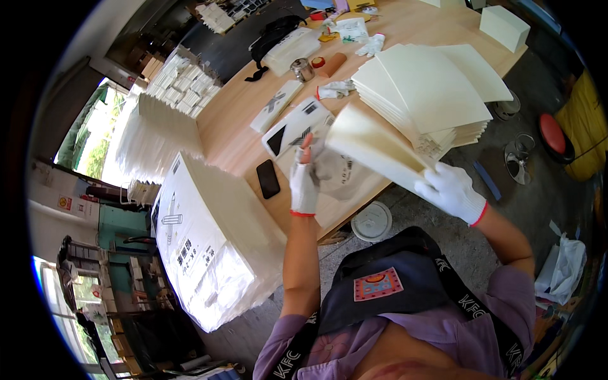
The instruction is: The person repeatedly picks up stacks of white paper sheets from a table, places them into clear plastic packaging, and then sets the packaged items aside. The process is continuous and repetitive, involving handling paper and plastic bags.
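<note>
My right hand (pixel 451 190), in a white knit glove with a red cuff, grips the near end of a bent sheaf of cream paper sheets (pixel 373 144). The sheaf is lifted off the table and curves up toward its far left end. My left hand (pixel 304 183) wears a similar glove with bare fingertips showing. It is closed at the left edge of a clear printed plastic bag (pixel 345 177), close to the sheaf's left end; some of its fingers are hidden. Just left of it, a black phone (pixel 268 178) lies on the table.
A fanned stack of cream paper (pixel 430 88) stands to the right on the wooden table (pixel 234 114). A large plastic-wrapped paper pack (pixel 209 234) is at the left. Farther back are white packets (pixel 297 130), a metal tin (pixel 302 69) and gloves (pixel 335 89). A white-lidded bucket (pixel 372 221) stands below the table edge.
</note>
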`<state>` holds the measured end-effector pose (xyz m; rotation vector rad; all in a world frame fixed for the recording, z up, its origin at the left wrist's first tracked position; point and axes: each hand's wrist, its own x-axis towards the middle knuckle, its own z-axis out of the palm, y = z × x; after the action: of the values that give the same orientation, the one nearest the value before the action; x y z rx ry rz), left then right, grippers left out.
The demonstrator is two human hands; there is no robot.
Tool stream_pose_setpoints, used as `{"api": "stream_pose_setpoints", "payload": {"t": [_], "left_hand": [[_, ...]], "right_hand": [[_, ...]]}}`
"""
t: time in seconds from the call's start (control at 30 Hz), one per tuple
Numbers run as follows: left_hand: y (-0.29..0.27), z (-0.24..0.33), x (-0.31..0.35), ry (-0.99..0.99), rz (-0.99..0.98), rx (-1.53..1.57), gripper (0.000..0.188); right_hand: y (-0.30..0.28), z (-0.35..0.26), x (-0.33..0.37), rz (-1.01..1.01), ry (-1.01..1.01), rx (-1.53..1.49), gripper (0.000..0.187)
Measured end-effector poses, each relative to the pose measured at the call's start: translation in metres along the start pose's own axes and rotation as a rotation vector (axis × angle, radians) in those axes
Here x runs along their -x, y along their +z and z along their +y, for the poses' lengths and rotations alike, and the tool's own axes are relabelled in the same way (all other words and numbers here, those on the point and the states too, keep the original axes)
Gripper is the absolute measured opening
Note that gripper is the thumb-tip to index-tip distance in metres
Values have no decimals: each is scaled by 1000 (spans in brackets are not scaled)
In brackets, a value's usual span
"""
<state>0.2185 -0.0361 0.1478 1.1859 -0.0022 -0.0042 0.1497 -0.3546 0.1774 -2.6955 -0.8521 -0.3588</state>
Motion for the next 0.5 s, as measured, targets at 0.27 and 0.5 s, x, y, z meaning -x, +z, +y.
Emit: {"api": "stream_pose_setpoints", "payload": {"t": [0.27, 0.5], "left_hand": [[54, -9, 91, 190, -287, -881, 47], [23, -71, 119, 703, -501, -1011, 43]], "right_hand": [[38, 6, -47, -576, -63, 24, 17], [133, 26, -70, -396, 447, -1568, 28]]}}
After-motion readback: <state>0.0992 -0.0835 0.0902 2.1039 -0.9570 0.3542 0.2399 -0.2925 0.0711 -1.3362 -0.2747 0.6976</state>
